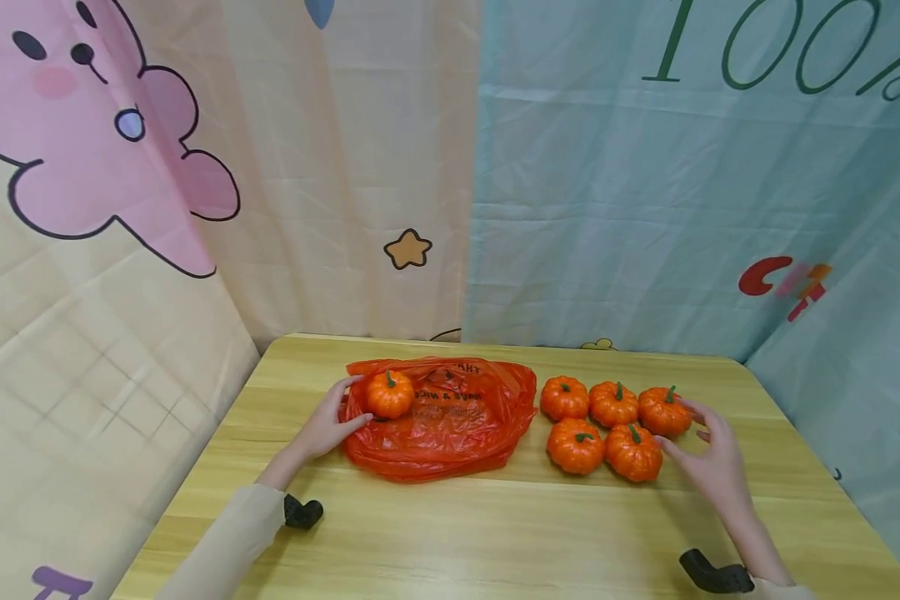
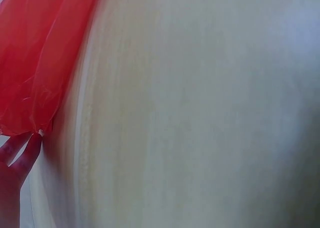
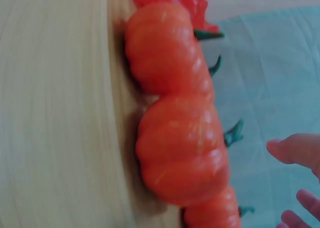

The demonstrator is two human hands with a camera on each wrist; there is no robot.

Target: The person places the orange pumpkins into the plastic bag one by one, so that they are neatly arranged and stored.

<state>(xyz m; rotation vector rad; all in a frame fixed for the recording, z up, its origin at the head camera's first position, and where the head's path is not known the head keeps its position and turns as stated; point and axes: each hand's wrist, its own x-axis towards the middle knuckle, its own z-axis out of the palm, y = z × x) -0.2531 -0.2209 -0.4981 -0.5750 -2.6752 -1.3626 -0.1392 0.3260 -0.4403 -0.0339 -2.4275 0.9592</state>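
On a wood-grain surface (image 1: pixel 450 542), a red plastic bag (image 1: pixel 442 454) lies crumpled, carrying black print (image 1: pixel 447 395); one line, turned and creased, seems to include "A NICE", and the rest is too small or folded to read. An orange pumpkin (image 1: pixel 390 396) sits at the bag's left end, with red film around it; whether it is fully inside cannot be told. The left hand (image 1: pixel 330 423) pinches the bag's left edge, thumb near that pumpkin. To the bag's right stand five green-stemmed pumpkins (image 1: pixel 633 452), three behind and two in front, bunched closely. The right hand (image 1: pixel 712 454) is at their right end, thumb and fingers spread, grasping nothing. Behind hangs pale blue fabric (image 1: pixel 607 208), on which "100%" (image 1: pixel 670 42) reads clearly in thin green characters.
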